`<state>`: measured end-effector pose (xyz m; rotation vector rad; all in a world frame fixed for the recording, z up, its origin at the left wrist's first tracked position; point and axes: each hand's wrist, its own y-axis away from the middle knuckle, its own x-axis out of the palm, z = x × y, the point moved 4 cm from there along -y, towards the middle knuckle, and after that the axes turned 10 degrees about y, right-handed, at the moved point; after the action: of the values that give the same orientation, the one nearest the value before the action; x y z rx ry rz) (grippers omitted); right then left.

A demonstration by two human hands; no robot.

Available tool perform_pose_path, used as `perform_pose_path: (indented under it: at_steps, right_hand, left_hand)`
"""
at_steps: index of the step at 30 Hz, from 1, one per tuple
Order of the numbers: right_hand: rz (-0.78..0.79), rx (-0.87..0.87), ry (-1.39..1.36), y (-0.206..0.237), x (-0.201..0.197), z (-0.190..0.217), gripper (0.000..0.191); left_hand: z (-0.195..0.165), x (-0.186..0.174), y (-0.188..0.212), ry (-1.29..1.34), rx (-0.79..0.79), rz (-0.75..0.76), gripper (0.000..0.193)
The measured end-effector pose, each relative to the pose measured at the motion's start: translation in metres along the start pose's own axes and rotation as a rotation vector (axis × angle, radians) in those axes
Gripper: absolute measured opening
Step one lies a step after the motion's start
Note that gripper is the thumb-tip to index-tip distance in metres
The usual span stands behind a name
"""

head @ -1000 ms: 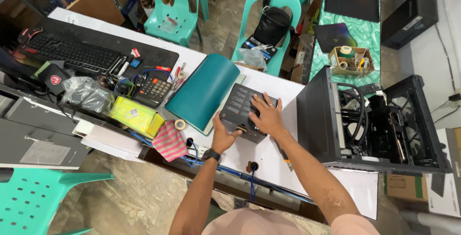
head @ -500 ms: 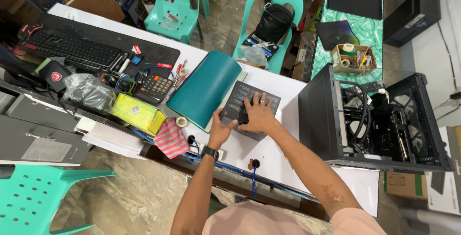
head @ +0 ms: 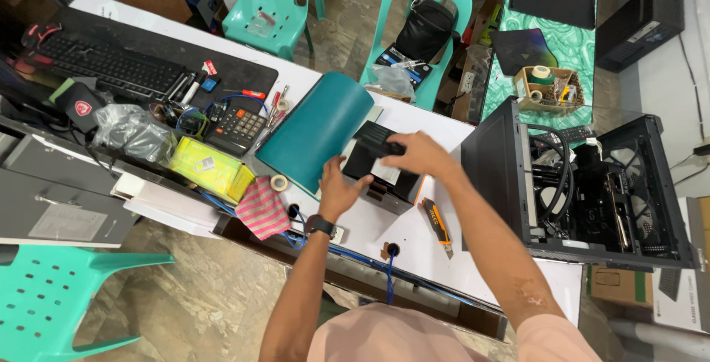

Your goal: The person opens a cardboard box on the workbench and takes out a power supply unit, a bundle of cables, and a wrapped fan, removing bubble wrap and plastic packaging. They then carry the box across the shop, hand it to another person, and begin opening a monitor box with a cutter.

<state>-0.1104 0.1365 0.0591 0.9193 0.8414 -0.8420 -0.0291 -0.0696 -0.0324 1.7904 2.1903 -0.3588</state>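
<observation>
Both hands hold a black box [head: 381, 166] on the white worktop [head: 414, 240], between teal mat [head: 314, 131] and PC case [head: 584, 184]; left hand [head: 342, 190] grips its near-left edge, right hand [head: 419, 152] clasps the top

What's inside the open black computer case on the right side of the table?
Inside the computer case there are black cables and dark mounted components, too dim to tell apart. Its solid side panel hides the part nearest the hands.

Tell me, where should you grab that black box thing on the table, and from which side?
Probably by its two short ends, coming from above. The black box lies flat on the white table, blocky and straight-sided. The left hand grips its near-left end, the right hand covers the far top edge; the rolled teal mat crowds its left.
</observation>
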Motion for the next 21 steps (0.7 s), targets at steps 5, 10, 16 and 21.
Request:
perform_pose_path:
  at_steps: [5, 10, 16, 21]
  right_hand:
    - [-0.419, -0.304, -0.019, 0.0, -0.05, 0.006, 0.041]
    - [-0.904, 0.03, 0.223, 0.004, -0.077, -0.004, 0.023]
    - [-0.919, 0.081, 0.311, -0.018, -0.06, -0.012, 0.032]
    - [-0.537, 0.026, 0.187, -0.03, -0.019, -0.03, 0.09]
  left_hand:
    - [-0.028, 0.012, 0.002, -0.319, 0.327, -0.029, 0.08]
    - [-0.025, 0.017, -0.003, -0.43, 0.288, 0.092, 0.063]
    - [-0.046, 0.008, -0.011, -0.483, 0.383, 0.049, 0.053]
    - [-0.038, -0.01, -0.025, -0.103, 0.318, 0.017, 0.05]
